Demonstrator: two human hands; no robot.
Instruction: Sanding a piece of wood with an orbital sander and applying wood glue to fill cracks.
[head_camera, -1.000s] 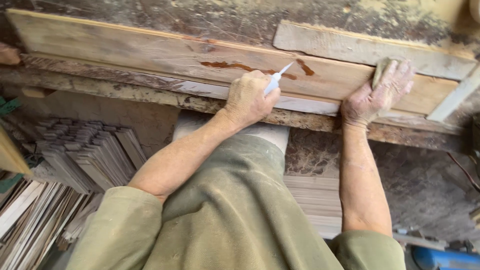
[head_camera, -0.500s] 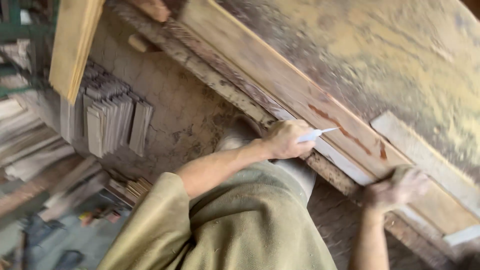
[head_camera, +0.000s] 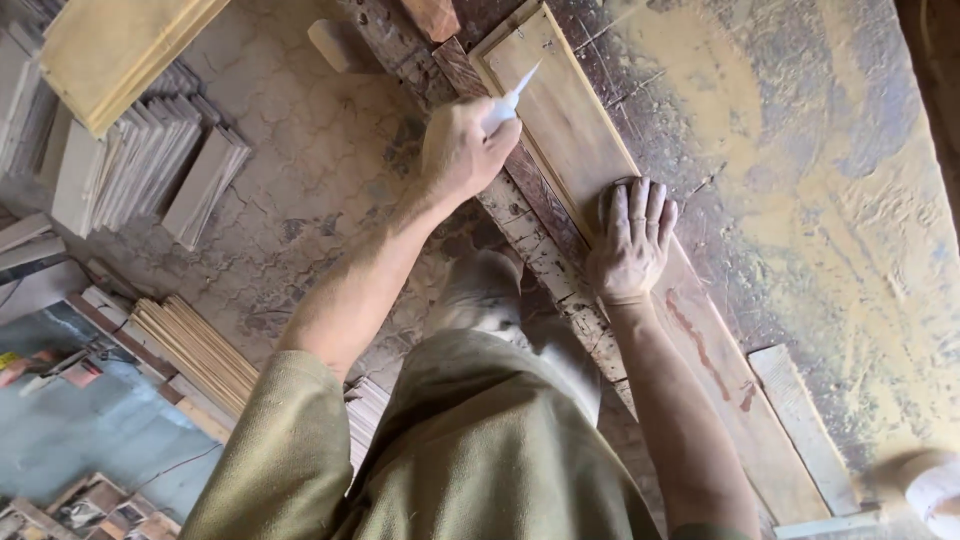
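A long wooden board (head_camera: 575, 140) lies slantwise on a dusty workbench (head_camera: 820, 150). My left hand (head_camera: 458, 150) is closed around a small applicator with a white pointed nozzle (head_camera: 512, 93); the tip is over the board's far end. My right hand (head_camera: 632, 240) lies flat on the board, its fingers spread over a small pad (head_camera: 606, 194) pressed to the wood. A brown streak of glue (head_camera: 695, 338) runs along the board nearer to me, behind my right wrist.
A short pale wooden strip (head_camera: 800, 420) lies beside the board at lower right. Stacks of thin wood slats (head_camera: 150, 170) and a bundle of sticks (head_camera: 200, 350) sit on the cracked floor at left. A yellowish plank (head_camera: 110, 50) leans at top left.
The view has swung round. Both hands have moved along the board away from the brown streak: the left with the applicator to the far end, the right with the pad behind it.
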